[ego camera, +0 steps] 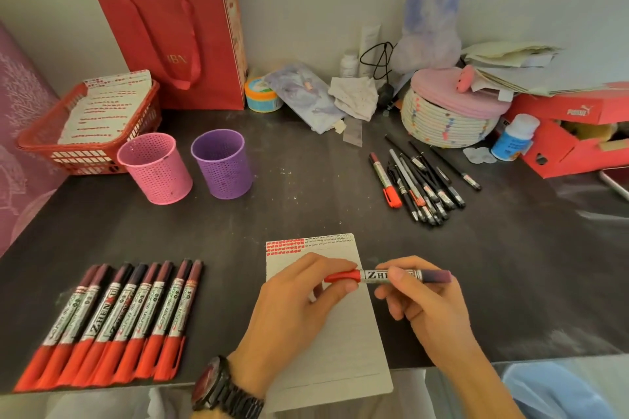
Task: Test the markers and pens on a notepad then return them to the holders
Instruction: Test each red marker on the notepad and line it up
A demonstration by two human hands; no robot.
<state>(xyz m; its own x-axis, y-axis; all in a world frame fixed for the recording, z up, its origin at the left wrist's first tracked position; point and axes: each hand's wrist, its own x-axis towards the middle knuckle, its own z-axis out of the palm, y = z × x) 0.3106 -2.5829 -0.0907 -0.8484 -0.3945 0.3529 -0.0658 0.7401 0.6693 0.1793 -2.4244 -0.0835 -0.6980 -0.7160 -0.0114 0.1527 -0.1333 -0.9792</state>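
Dark desk (pixel 306 201), notepad (pixel 343 354) overhanging edge, left hand (pixel 299 309), right hand (pixel 425 303) holding marker (pixel 374 275)

Over the notepad (pixel 326 333) at six o'clock, the left hand (pixel 292 313) pinches the red cap (pixel 342 276) of a level marker (pixel 376 276). The right hand (pixel 420 298) grips its barrel. A row of markers (pixel 112 323) lies at eight o'clock, loose pens (pixel 422 180) at three.

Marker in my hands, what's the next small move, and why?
Probably pull the red cap off: the left hand pinches it, the right hand grips the marker above the notepad, and the cap looks fully seated.
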